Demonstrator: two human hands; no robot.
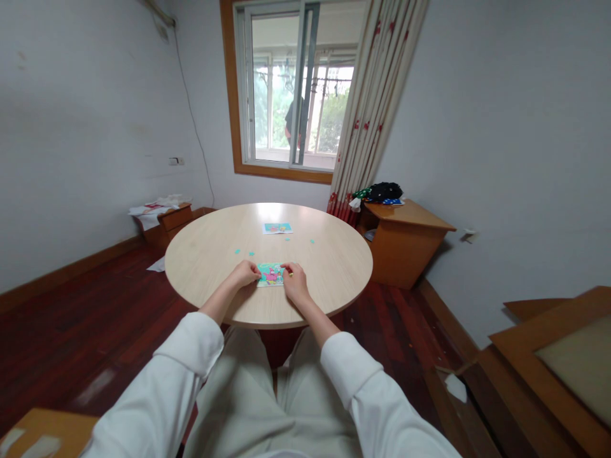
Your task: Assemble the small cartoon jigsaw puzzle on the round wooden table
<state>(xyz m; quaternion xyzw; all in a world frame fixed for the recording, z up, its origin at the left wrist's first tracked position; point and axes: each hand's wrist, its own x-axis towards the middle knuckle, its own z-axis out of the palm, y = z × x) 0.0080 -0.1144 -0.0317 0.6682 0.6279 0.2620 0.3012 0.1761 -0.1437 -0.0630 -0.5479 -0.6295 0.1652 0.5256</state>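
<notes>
A small jigsaw puzzle (272, 275) with a pink figure on a turquoise ground lies flat near the front of the round table (205, 273). My left hand (245, 273) is closed, its fingertips gripping the puzzle's left edge. Over the puzzle's right side, my right hand (296, 282) is pinched on a tiny puzzle piece (290, 275) with a yellowish edge, mostly hidden by the fingers. Loose turquoise pieces lie beyond my hands: one piece (237, 251) at the left and another piece (312, 241) at the right, with others between. Farther back rests a picture card (277, 228) in similar colours.
A wooden cabinet (405, 219) with a pile of dark cloth (386, 192) stands right of the table. At the left is a low cabinet (174, 219) with papers on it. A wooden chair (548, 343) is at the right. Beyond the window, a person (296, 121) is partly visible.
</notes>
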